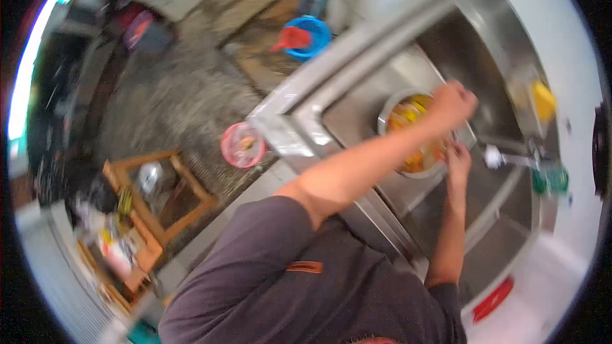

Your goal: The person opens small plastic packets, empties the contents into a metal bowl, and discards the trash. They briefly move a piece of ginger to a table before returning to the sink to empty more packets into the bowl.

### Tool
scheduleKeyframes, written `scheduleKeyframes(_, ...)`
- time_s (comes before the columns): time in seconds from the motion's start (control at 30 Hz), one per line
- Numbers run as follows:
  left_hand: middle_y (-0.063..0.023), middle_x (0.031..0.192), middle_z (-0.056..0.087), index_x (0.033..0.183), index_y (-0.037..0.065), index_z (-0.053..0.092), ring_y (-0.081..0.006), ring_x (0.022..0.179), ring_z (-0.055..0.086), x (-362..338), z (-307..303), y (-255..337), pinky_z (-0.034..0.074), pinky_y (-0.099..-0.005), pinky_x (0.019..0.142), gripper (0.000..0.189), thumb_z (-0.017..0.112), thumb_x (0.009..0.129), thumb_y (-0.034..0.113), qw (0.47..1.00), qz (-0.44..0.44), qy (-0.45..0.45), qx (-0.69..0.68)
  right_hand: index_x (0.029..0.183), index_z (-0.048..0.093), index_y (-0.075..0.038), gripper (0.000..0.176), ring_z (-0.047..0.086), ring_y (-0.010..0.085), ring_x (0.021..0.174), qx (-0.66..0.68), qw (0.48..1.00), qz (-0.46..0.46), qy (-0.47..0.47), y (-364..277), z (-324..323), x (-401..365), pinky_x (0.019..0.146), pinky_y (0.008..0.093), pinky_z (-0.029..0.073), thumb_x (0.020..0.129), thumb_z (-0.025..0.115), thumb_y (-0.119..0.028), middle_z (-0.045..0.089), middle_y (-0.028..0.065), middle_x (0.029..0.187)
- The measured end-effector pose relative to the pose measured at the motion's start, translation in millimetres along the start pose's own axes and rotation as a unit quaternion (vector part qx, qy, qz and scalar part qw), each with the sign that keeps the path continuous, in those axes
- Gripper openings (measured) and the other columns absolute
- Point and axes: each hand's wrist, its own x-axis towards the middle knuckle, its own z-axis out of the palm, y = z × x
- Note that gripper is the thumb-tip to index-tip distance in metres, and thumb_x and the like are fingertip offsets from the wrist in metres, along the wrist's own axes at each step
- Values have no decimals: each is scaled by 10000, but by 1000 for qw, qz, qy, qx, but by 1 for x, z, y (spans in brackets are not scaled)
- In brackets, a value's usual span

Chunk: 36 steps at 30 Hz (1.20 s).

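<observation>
My left grip [454, 105] has its fingers curled in narrow, but blur hides whether I hold anything. My right grip [457, 158], nearer my body, has its fingers drawn together too; whether something is pinched there I cannot tell.

Just to the left of both hands sits the pale bowl [384, 114] on the steel worktop [357, 105], my left forearm crossing above it. Its mouth points up at me. The rim is near round, though in this bent view it shows longer along the line running ahead and back. Yellow and orange pieces [415, 163] lie inside.

The patch [306, 267] on my shirt, well behind my grip, bears dark lettering too blurred to read.

To the right of my hands are the tap [519, 160], a green container [552, 179] beyond it and, farther ahead, a yellow block [544, 100]. Well off to the left of my grip, on the floor, stand a pink basket [229, 146] and, farther ahead, a blue tub [325, 32] with a red dipper [294, 38].
</observation>
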Motion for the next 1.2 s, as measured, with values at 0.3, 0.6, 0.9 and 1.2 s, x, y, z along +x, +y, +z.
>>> scheduleKeyframes(0.3,-235,903,634,837,0,620,-405,881,634,-3,18,-6,503,-501,745,247,636,776,239,997,-52,38,29,1035,555,1,249,512,112,711,-56,992,-81,-75,75,-11,59,635,251,451,900,689,-161,568,17,833)
scheduleKeyframes(0.6,-270,863,654,781,-71,627,-429,847,657,-7,0,8,534,-479,739,287,627,766,215,998,-29,18,45,1182,559,37,270,607,208,951,-202,962,-182,-15,23,8,23,835,341,499,970,569,-131,642,136,1069)
scheduleKeyframes(0.9,-295,746,623,678,-87,598,-434,769,659,-12,-6,14,534,-500,678,292,616,760,193,999,-39,-17,20,1143,622,37,246,609,221,1000,-323,930,-177,8,31,-2,32,877,337,493,960,577,-120,644,143,1124)
scheduleKeyframes(1.2,-295,680,614,679,-88,618,-438,710,665,-4,13,-11,539,-497,633,268,577,749,168,989,46,-73,123,1131,558,10,289,584,185,977,-193,961,-196,20,47,-21,49,876,323,476,923,665,-160,617,106,1040)
